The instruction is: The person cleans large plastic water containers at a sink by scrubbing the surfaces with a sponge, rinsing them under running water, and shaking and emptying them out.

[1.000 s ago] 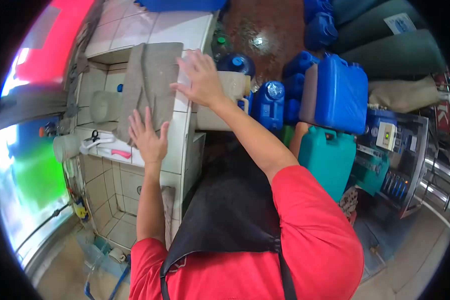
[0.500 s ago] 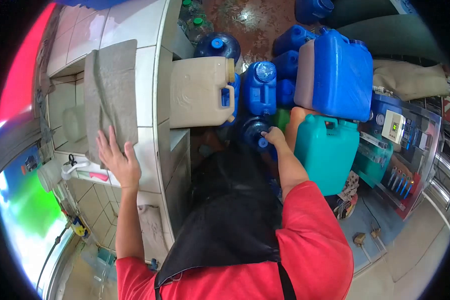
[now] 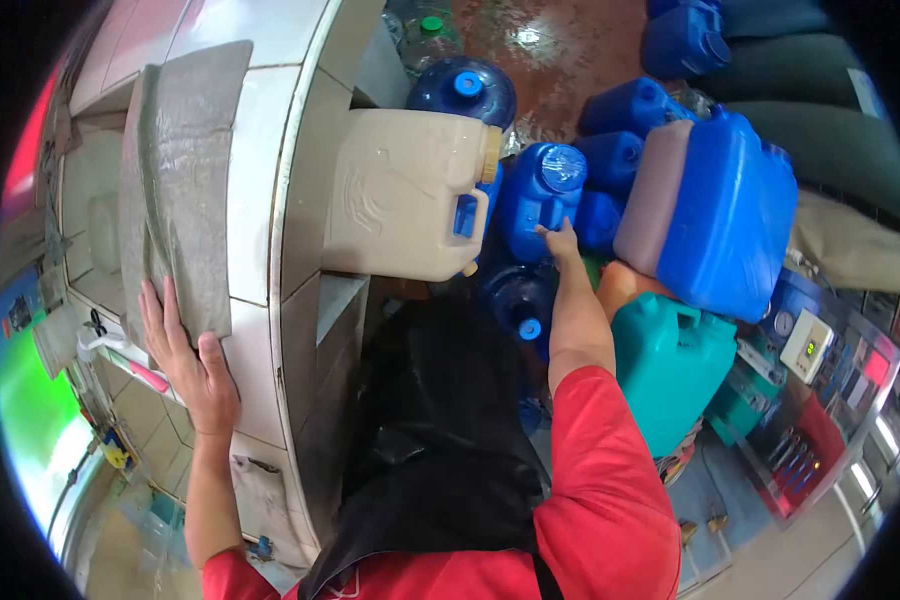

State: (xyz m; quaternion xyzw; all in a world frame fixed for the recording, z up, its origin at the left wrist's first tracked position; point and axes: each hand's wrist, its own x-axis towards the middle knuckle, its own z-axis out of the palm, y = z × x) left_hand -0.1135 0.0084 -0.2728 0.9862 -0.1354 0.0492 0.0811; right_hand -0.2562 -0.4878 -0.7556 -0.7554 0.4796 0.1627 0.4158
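My left hand [image 3: 192, 375] lies flat with fingers spread on the near end of a grey cloth [image 3: 190, 150], which is draped over the white tiled counter. My right hand [image 3: 562, 243] reaches forward to the handle of an upright blue jerrycan [image 3: 525, 215] with a plastic-wrapped cap. Its fingers are curled at that handle and partly hidden. Just below it, a dark blue round water bottle [image 3: 510, 295] with a light blue cap lies near my black apron. To the left of the blue jerrycan, a beige jerrycan [image 3: 400, 190] lies against the counter's side.
A large blue jerrycan [image 3: 730, 215] and a teal jerrycan [image 3: 670, 370] stand on the right. Beyond them is a clear panel with a gauge [image 3: 785, 322] and a small display. Another round blue bottle [image 3: 450, 95] stands farther off. The reddish floor [image 3: 530, 60] looks wet.
My right hand has moved from the round bottle's neck to the blue jerrycan's handle. My left hand stays on the cloth. The view has shifted slightly.
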